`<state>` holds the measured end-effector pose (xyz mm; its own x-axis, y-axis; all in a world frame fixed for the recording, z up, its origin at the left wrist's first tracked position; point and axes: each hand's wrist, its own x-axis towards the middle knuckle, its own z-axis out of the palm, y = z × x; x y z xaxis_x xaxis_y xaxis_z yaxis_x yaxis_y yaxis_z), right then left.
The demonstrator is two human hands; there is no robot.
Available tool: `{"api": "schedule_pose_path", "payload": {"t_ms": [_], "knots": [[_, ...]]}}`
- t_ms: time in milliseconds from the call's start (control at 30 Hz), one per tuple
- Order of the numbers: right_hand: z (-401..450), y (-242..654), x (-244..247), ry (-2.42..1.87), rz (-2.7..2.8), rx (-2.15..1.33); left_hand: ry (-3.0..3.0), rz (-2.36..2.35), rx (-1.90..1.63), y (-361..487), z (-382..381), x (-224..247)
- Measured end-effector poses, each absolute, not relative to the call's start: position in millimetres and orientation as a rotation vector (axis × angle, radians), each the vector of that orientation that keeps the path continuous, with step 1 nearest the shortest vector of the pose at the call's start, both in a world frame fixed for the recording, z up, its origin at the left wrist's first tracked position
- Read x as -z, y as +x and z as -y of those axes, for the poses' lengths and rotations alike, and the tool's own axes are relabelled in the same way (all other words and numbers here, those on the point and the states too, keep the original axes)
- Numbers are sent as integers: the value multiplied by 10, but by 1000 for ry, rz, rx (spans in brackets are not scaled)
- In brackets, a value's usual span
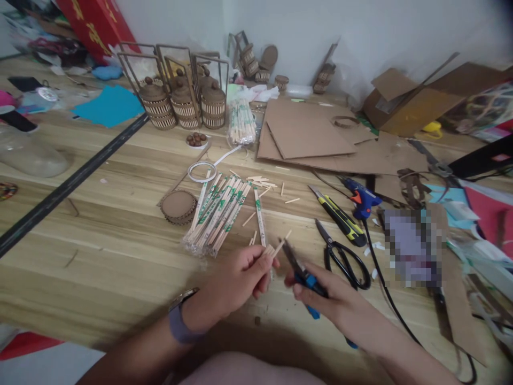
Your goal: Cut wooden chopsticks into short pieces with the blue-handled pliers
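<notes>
L hand point(252, 275) fingers closed on wooden sticks point(276, 247), ends jutting, prob. for cutter access; R hand point(320, 294) fingers wrapped round blue-handled pliers point(306, 275), frame ctr.

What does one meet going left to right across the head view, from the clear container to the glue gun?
Clear plastic container, corrugated cardboard disc, wrapped stick bundle, single wrapped stick, metal head of the blue-handled cutters, glue gun.

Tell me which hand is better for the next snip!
Right, probably: the right hand grips the blue-handled pliers, close to the thin sticks in the left hand.
</notes>
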<state>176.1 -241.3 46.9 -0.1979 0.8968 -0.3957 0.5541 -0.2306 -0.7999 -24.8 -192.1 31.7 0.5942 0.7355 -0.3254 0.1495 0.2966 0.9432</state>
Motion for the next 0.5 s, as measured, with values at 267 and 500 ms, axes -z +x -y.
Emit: {"api": "schedule_pose_path", "payload": {"t_ms": [267,500], "knots": [[2383,1765,-407,-1594,1955,-365,1697,-1067,-328,-243,1966,-353],[2364,1635,-198,-1687,2230,-186,2047,-1166,-230,-187,2029,-296]]}}
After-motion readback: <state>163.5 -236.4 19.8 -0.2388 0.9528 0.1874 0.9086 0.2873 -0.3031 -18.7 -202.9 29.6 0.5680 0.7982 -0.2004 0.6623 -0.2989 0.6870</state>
